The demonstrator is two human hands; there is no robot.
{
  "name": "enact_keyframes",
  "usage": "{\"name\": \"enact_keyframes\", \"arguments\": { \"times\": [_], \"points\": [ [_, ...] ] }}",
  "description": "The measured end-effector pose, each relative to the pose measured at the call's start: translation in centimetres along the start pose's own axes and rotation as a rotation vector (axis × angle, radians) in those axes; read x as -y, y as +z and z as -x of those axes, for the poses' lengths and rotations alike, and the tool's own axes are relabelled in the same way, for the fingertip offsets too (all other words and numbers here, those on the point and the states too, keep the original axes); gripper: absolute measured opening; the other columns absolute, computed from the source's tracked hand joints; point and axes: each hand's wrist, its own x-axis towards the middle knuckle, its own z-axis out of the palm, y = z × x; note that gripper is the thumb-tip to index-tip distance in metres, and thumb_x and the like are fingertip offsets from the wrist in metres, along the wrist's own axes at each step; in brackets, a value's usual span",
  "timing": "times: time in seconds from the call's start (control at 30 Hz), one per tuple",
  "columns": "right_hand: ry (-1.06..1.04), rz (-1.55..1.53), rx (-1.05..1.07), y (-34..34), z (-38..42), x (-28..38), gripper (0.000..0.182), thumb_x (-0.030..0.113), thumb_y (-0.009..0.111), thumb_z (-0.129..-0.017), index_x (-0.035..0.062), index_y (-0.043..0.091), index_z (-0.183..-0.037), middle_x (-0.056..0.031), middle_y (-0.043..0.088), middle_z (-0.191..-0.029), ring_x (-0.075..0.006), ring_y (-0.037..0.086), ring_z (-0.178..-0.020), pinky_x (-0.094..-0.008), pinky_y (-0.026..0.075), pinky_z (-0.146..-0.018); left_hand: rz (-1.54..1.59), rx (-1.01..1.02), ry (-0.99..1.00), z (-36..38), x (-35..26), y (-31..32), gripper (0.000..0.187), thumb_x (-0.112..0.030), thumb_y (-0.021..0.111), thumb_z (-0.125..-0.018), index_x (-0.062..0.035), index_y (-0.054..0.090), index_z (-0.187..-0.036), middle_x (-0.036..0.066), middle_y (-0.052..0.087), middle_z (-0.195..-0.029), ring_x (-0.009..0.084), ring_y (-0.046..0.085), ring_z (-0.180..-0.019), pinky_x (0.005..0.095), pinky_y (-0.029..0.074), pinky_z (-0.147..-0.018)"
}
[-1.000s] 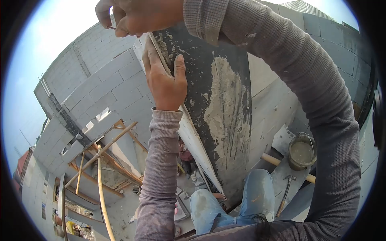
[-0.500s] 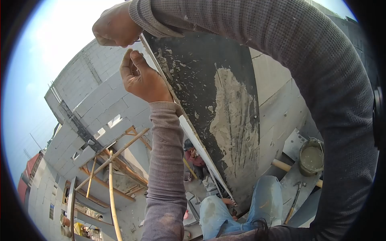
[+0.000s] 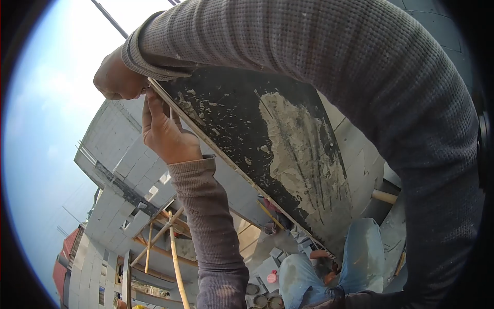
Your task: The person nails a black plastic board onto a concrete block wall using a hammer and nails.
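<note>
Evidently, the left hand (image 3: pixel 171 138) has left its earlier flat hold on the thin edge strip (image 3: pixel 226 160), its fingers now raised to the upper end, just beside the right hand (image 3: pixel 118 78); both hands thus attend to one spot, the strip's upper end; left fingers extended and loosely gathered, right fingers curled; whether either pinches anything cannot be told, the tips being partly hidden.

The strip runs aslant along the near edge of the dark panel (image 3: pixel 231 118), its lower end beside the jeans (image 3: pixel 366 250); a rough mortar patch (image 3: pixel 296 147) lies on the panel, well apart from both hands; the right sleeve (image 3: pixel 329 46) arches across the panel's top, limiting room there; leftward is open air, with the block wall (image 3: pixel 116 131) and bamboo pole (image 3: pixel 177 262) well beyond.
</note>
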Motion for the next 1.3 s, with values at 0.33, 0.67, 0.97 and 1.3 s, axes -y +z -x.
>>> {"name": "enact_keyframes", "arguments": {
  "times": [0.33,0.67,0.97,1.3],
  "points": [
    [0.026,-0.164,-0.183,1.1,0.7,-1.3,0.026,0.014,0.071,-0.091,0.0046,0.073,-0.116,-0.014,0.076,-0.098,-0.0196,0.073,-0.082,-0.0364,0.061,-0.075,-0.108,0.001,-0.042,-0.6,-0.1,-0.2,0.039,-0.026,0.063,-0.102,0.0011,0.066,-0.13,0.012,0.067,-0.125,0.0275,0.058,-0.125,0.036,0.046,-0.107],
    [0.125,-0.466,-0.658,3.4,20.4,-4.1,0.028,0.019,0.065,-0.101,0.0025,0.068,-0.123,-0.013,0.076,-0.101,-0.0173,0.077,-0.082,-0.0288,0.063,-0.064,0.089,-0.122,-0.126,-0.5,-0.1,1.1,0.031,-0.02,0.062,-0.104,0.004,0.067,-0.123,0.015,0.071,-0.112,0.0199,0.076,-0.086,0.0275,0.067,-0.068],
    [2.283,0.213,-0.228,27.6,76.5,28.3,0.02,0.02,0.073,-0.089,0.0016,0.072,-0.099,-0.0174,0.074,-0.083,-0.0303,0.074,-0.079,-0.0382,0.058,-0.075,-0.508,0.817,0.079,-0.4,1.9,-3.0,0.056,-0.01,0.062,-0.087,0.0097,0.05,-0.139,0.017,0.067,-0.126,0.0255,0.072,-0.101,0.0326,0.061,-0.091],
    [2.659,0.186,0.872,35.1,85.4,45.2,0.058,0.048,0.072,-0.092,0.0089,0.05,-0.128,-0.0129,0.053,-0.127,-0.0323,0.057,-0.119,-0.0482,0.053,-0.091,-0.942,0.693,0.359,-1.5,0.2,-4.5,0.057,-0.014,0.062,-0.084,0.0105,0.054,-0.135,0.02,0.064,-0.131,0.0265,0.066,-0.114,0.0314,0.054,-0.098]
  ]
}}
